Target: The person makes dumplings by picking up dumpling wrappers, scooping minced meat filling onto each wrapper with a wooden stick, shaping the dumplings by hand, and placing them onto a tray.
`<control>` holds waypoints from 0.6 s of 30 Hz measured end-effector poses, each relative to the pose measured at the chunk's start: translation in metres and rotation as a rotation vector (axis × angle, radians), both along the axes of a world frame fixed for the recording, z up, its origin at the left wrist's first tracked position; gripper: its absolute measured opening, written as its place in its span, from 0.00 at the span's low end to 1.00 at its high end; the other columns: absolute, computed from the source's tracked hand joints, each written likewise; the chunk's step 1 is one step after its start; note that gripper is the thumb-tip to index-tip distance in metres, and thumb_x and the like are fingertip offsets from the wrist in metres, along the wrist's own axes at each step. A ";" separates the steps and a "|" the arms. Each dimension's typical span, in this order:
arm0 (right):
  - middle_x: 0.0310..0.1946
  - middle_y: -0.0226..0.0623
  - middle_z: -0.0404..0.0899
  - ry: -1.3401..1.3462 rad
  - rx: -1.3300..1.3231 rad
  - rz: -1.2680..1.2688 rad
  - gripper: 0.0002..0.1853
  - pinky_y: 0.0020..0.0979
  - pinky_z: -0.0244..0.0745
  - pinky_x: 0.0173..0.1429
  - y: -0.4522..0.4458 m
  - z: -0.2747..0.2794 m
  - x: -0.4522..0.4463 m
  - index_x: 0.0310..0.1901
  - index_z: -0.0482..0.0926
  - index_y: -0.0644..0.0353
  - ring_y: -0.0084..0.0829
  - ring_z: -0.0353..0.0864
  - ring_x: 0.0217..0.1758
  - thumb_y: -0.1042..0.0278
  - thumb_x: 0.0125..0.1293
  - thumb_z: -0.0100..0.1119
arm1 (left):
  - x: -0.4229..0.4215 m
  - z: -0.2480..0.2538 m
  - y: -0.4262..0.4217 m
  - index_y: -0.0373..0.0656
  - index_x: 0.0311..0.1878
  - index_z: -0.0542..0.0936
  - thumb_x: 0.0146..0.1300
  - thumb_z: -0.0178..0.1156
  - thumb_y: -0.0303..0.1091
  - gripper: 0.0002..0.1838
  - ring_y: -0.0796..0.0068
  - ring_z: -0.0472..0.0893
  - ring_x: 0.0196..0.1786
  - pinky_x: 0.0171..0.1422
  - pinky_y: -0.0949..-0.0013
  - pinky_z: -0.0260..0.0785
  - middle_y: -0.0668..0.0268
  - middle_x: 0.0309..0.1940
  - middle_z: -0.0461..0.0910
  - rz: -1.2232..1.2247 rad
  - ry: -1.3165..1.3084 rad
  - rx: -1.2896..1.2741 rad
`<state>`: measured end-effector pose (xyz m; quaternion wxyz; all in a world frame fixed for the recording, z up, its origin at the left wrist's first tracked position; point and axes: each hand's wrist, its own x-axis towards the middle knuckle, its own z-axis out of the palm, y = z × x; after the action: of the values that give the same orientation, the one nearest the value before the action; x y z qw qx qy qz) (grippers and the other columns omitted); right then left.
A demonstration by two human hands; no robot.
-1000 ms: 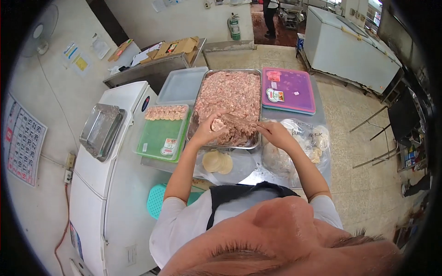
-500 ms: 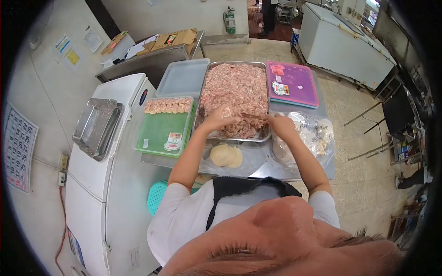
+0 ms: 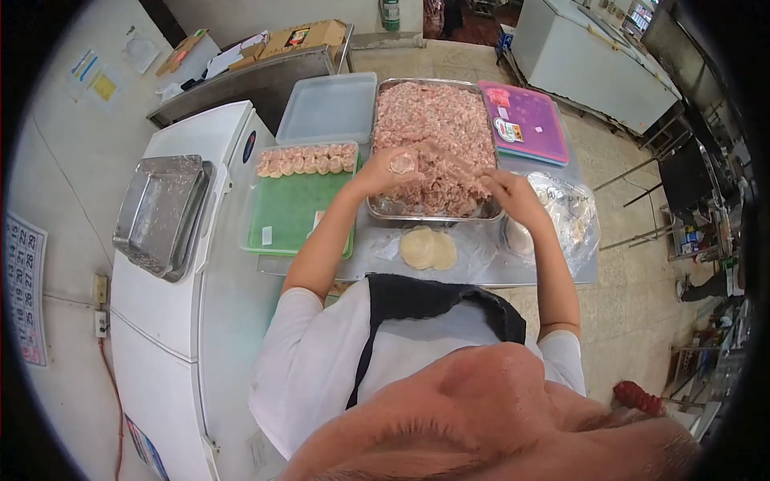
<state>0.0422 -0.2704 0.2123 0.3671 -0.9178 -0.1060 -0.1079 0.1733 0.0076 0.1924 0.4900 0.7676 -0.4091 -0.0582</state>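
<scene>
My left hand [image 3: 382,172] is cupped round a small filled dumpling [image 3: 403,163] over the near left part of a metal tray of ground meat [image 3: 433,112]. My right hand [image 3: 511,195] pinches a thin spatula [image 3: 453,158], whose blade lies over the meat. Pale round wrappers [image 3: 428,248] lie on plastic in front of the tray. To the left, a green-lidded container [image 3: 293,211] bears rows of filled dumplings [image 3: 309,159] along its far edge. At the right is a clear plastic bag [image 3: 565,210] with pale contents, partly behind my right wrist.
Behind the green container is a translucent lid [image 3: 327,108]; a purple lid [image 3: 529,128] lies right of the tray. Empty metal pans [image 3: 164,212] sit on a white freezer [image 3: 152,297] at the left. Farther back stand a cardboard-laden table [image 3: 241,80], another freezer [image 3: 593,72] and a black chair [image 3: 690,180].
The camera view has shifted, so the table appears higher. My left hand keeps the dumpling over the tray, while the spatula has moved within the meat area.
</scene>
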 end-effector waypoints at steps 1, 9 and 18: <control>0.32 0.41 0.82 0.205 0.058 -0.039 0.17 0.31 0.73 0.43 0.004 0.003 -0.002 0.50 0.79 0.65 0.29 0.78 0.35 0.59 0.71 0.51 | 0.001 0.006 0.003 0.42 0.35 0.79 0.50 0.73 0.43 0.17 0.72 0.76 0.38 0.49 0.68 0.68 0.64 0.33 0.79 -0.034 0.040 0.017; 0.27 0.33 0.75 0.259 0.134 -0.033 0.17 0.30 0.69 0.39 0.053 -0.014 -0.010 0.45 0.79 0.66 0.27 0.72 0.32 0.57 0.71 0.53 | 0.018 -0.002 0.004 0.42 0.36 0.80 0.51 0.72 0.42 0.16 0.70 0.79 0.38 0.47 0.67 0.69 0.64 0.32 0.80 -0.165 0.025 -0.016; 0.33 0.44 0.78 -0.075 -0.463 -0.164 0.13 0.41 0.74 0.39 0.055 0.042 -0.020 0.49 0.80 0.58 0.47 0.79 0.35 0.64 0.65 0.57 | 0.009 -0.009 0.001 0.41 0.39 0.80 0.48 0.73 0.46 0.21 0.68 0.79 0.40 0.47 0.66 0.70 0.61 0.34 0.81 -0.170 0.079 -0.069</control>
<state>0.0217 -0.2150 0.2545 0.1326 -0.9784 -0.0664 -0.1442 0.1822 0.0084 0.1838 0.5252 0.7097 -0.4551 -0.1157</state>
